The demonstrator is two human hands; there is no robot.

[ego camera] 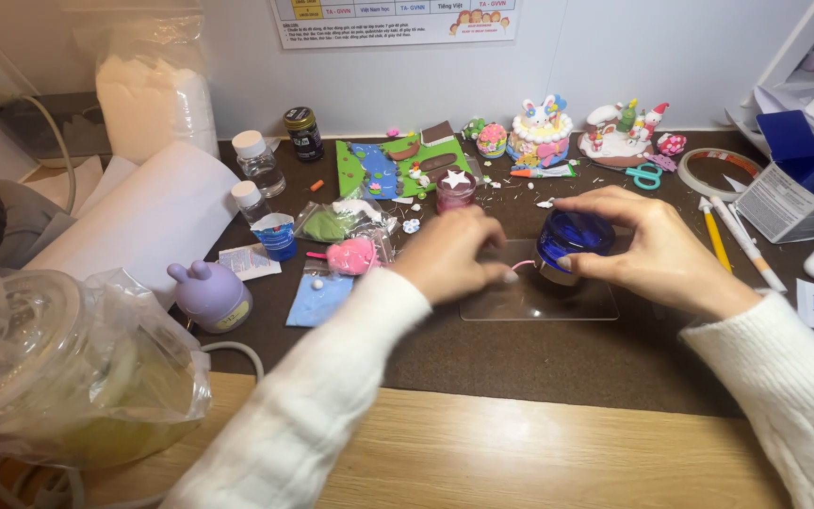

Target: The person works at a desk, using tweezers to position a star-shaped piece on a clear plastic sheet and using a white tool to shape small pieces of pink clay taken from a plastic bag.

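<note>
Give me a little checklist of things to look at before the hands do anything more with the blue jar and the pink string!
1. Right hand has the blue jar in its grip: ok.
2. Jar sits on the clear sheet: ok, though whether it stands flat cannot be told.
3. Left hand pinches the thin pink strand: ok.
4. Strand reaches the jar: ok, its end is at the jar's side.
5. Clear sheet lies flat on the dark mat: ok.
6. Room to work: not ok, a pink clay lump in its bag lies close by the left hand.
</note>
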